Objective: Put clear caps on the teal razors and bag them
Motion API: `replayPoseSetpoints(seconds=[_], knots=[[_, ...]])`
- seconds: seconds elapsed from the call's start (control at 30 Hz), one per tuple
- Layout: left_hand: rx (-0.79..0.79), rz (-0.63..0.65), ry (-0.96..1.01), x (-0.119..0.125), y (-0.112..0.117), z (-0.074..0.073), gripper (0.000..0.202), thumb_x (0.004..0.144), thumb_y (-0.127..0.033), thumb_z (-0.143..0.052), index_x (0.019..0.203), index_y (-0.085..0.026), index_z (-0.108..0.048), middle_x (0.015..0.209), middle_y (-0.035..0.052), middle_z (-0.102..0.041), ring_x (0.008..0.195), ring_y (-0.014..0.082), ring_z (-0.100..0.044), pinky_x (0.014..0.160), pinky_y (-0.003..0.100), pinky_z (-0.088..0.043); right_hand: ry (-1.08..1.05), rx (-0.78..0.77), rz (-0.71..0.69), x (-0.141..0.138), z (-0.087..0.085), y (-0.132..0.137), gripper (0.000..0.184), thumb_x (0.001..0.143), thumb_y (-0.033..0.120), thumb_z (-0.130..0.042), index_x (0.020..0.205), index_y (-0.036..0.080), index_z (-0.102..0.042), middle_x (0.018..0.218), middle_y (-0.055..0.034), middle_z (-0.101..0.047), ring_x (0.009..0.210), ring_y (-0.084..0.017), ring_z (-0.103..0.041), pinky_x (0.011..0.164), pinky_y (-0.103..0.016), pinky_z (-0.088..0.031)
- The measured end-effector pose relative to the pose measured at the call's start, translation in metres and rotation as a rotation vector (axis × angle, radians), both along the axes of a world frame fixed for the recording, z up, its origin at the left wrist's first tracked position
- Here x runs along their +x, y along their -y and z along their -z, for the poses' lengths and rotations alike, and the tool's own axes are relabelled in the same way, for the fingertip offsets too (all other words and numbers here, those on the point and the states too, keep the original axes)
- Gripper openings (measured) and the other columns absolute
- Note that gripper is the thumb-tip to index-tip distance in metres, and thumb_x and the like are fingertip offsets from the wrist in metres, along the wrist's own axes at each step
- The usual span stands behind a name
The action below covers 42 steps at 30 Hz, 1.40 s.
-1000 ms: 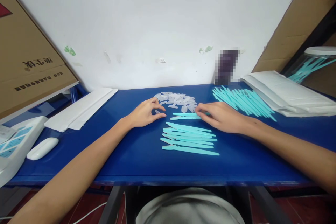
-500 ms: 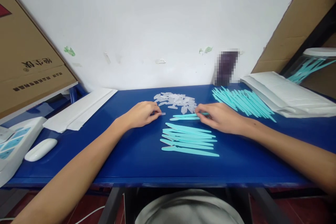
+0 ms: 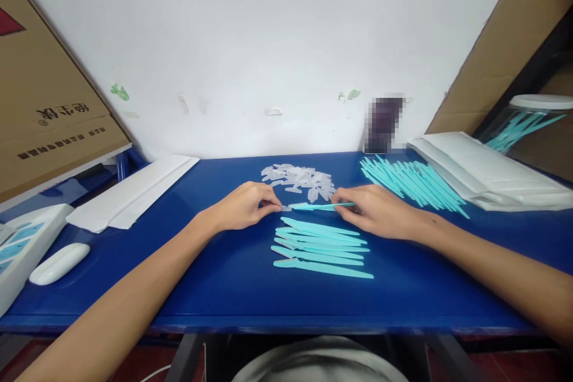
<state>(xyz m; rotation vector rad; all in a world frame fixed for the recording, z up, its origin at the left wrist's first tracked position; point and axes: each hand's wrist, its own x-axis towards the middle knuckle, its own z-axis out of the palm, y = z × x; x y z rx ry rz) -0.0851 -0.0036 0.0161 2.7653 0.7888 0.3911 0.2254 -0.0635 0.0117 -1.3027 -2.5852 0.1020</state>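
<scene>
Between thumb and fingertips, my left hand (image 3: 245, 206) pinches a small clear plastic cap (image 3: 286, 208). My right hand (image 3: 373, 210) grips the handle of a turquoise eyebrow razor (image 3: 316, 207), which points left. The razor's blade end meets the cap's right end; how far it sits inside, I cannot tell. Just behind both hands lies a heap of loose clear caps (image 3: 299, 179). Closer to me, several turquoise eyebrow razors (image 3: 322, 245) lie in a rough row, blade ends to the left. A bigger pile of razors (image 3: 414, 184) spreads beyond my right hand.
The blue table (image 3: 215, 286) meets a white wall. At left are a white packet (image 3: 134, 191), a smooth white object (image 3: 59, 264) and a white device with blue panels (image 3: 27, 239). White packages (image 3: 492, 170) and a jar of razors (image 3: 523, 125) stand right. Cardboard (image 3: 54, 89) leans left.
My left hand has brought the cap right to the blade end of the razor in my right hand; a gap was between them before. The view has tilted slightly upward.
</scene>
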Motion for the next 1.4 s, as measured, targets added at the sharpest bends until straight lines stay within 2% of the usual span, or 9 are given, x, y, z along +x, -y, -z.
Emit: replayPoseSetpoints(seconds=[0.2,0.43,0.6,0.73,0.83,0.97,1.1,1.23,1.4], knots=[[0.001,-0.017,-0.022,0.004,-0.001,0.005,0.019,0.097,-0.028,-0.060,0.100,-0.019,-0.077,0.094,0.0050,-0.073,0.084,0.0174,-0.066,0.076,0.028,-0.048,-0.016,0.011,-0.051,0.003,0.003,-0.001,0.028,0.104,0.033,-0.038,0.108,0.020,-0.063,0.092,-0.0063,-0.073,0.077,-0.021,-0.067,0.069,-0.030,-0.042],[-0.002,0.005,0.019,0.009,0.003,0.007,0.020,0.098,-0.028,-0.059,0.099,-0.019,-0.077,0.094,0.0050,-0.068,0.084,0.0166,-0.062,0.076,0.027,-0.046,-0.038,0.013,-0.097,0.000,0.006,-0.002,0.027,0.104,0.033,-0.041,0.109,0.020,-0.064,0.096,-0.0064,-0.074,0.080,-0.021,-0.068,0.068,-0.029,-0.043],[0.036,0.024,0.067,0.020,0.011,0.012,0.023,0.098,-0.030,-0.058,0.094,-0.017,-0.076,0.096,0.0064,-0.058,0.080,0.0159,-0.056,0.070,0.028,-0.044,-0.025,0.034,-0.155,-0.010,0.008,0.002,0.026,0.104,0.030,-0.041,0.102,0.019,-0.065,0.077,-0.0035,-0.071,0.064,-0.017,-0.063,0.060,-0.027,-0.038],[0.072,0.003,0.104,0.022,0.011,0.014,0.026,0.100,-0.034,-0.055,0.098,-0.018,-0.076,0.096,0.0064,-0.058,0.083,0.0174,-0.057,0.074,0.029,-0.045,-0.027,0.063,-0.141,-0.008,0.008,0.001,0.026,0.104,0.030,-0.043,0.106,0.019,-0.066,0.080,-0.0036,-0.072,0.068,-0.018,-0.065,0.063,-0.027,-0.039],[0.128,-0.040,0.132,0.019,0.003,0.016,0.033,0.105,-0.032,-0.044,0.117,-0.019,-0.071,0.104,0.0087,-0.062,0.095,0.0203,-0.059,0.085,0.034,-0.047,-0.015,0.072,-0.114,-0.004,0.007,0.000,0.024,0.102,0.030,-0.047,0.105,0.019,-0.068,0.083,-0.0037,-0.073,0.069,-0.017,-0.065,0.063,-0.027,-0.038],[0.164,-0.029,0.065,0.014,-0.009,0.020,0.040,0.107,-0.025,-0.033,0.137,-0.020,-0.058,0.133,0.0105,-0.061,0.124,0.0244,-0.052,0.105,0.041,-0.040,0.012,0.128,-0.119,-0.002,0.005,-0.001,0.023,0.099,0.029,-0.050,0.094,0.019,-0.070,0.082,-0.0046,-0.072,0.070,-0.017,-0.063,0.062,-0.028,-0.035],[0.091,0.016,-0.036,0.012,-0.013,0.023,0.043,0.108,-0.031,-0.029,0.146,-0.025,-0.049,0.149,0.0064,-0.053,0.137,0.0252,-0.042,0.109,0.043,-0.035,-0.001,0.176,-0.108,-0.005,0.001,0.003,0.031,0.100,0.034,-0.050,0.080,0.018,-0.067,0.074,-0.0045,-0.068,0.067,-0.017,-0.057,0.070,-0.032,-0.034],[0.105,-0.058,-0.069,0.011,-0.010,0.017,0.041,0.108,-0.033,-0.031,0.140,-0.025,-0.056,0.136,0.0079,-0.063,0.125,0.0250,-0.051,0.101,0.041,-0.036,0.023,0.007,-0.123,-0.007,-0.004,0.011,0.036,0.100,0.044,-0.051,0.083,0.020,-0.071,0.062,-0.0005,-0.063,0.062,-0.016,-0.048,0.077,-0.036,-0.033],[0.210,-0.110,-0.143,0.003,-0.012,0.009,0.031,0.104,-0.030,-0.044,0.118,-0.021,-0.071,0.112,0.0089,-0.071,0.105,0.0239,-0.061,0.088,0.036,-0.039,0.048,-0.089,-0.120,-0.007,-0.004,0.014,0.036,0.096,0.049,-0.054,0.096,0.021,-0.077,0.057,-0.0035,-0.060,0.075,-0.023,-0.053,0.067,-0.032,-0.035]])
